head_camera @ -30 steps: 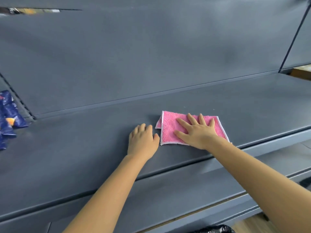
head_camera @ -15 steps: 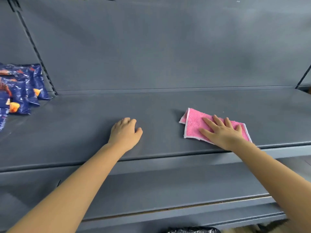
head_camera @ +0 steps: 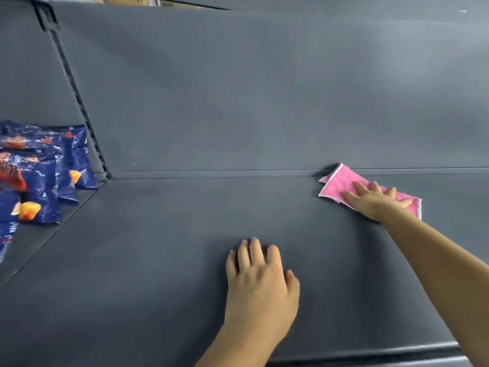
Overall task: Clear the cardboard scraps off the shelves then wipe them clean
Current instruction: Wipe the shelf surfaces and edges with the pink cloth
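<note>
A folded pink cloth (head_camera: 341,181) lies on the dark grey shelf (head_camera: 172,234), its far corner against the back panel. My right hand (head_camera: 375,200) presses flat on the cloth with fingers spread and straight. My left hand (head_camera: 260,284) rests palm down on the bare shelf surface nearer the front edge, fingers relaxed and holding nothing. No cardboard scraps show on this shelf.
Several blue snack bags (head_camera: 39,176) stand on the neighbouring shelf section at the left, beyond a slotted upright (head_camera: 76,102). The grey back panel (head_camera: 264,88) rises behind the shelf. The shelf's front lip (head_camera: 370,356) runs along the bottom right.
My right hand has pushed the pink cloth away from the shelf's front toward the back panel. The view has moved closer and lower; my left hand stays resting on the shelf.
</note>
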`<state>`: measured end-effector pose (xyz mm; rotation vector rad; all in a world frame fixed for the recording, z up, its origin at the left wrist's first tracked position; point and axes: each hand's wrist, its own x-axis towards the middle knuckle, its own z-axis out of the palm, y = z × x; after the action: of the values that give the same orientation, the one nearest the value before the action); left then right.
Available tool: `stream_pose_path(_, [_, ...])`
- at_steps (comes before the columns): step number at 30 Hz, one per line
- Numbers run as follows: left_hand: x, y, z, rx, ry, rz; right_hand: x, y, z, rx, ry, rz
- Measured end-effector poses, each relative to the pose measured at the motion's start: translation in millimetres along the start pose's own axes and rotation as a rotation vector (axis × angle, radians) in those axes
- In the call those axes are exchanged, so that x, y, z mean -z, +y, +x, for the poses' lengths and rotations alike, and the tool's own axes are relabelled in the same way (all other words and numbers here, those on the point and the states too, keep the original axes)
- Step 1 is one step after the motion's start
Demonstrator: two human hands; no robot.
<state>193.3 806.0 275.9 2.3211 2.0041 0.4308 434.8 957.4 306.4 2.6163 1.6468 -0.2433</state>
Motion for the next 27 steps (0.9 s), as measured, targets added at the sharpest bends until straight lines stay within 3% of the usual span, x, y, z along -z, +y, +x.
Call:
stream_pose_path(6, [-0.6,-5.0,16.2,-0.044,0.005,-0.006,-7.1,-47.9,7.7,0.087,0.022,-0.008])
stream_pose_path(9, [2.5,-10.2,43.7,-0.053,0.054,-0.067,-7.5,-46.7,7.5,0.085,0.033,-0.013])
stream_pose_path(14, [-1.9,-17.8,85.9,0.029,-0.04,-0.028,-9.7,-47.3,1.9,0.125,0.029,-0.012])
stream_pose_path(23, [-5.0,-18.0,85.4,0.047,-0.048,-0.037,-27.6,-45.8,-78.7,0.409,0.019,-0.069])
stream_pose_path(27, [3.6,-18.9,80.9,0.041,-0.071,-0.131,-25.4,-23.9,-85.3,0.397,-0.003,-0.063])
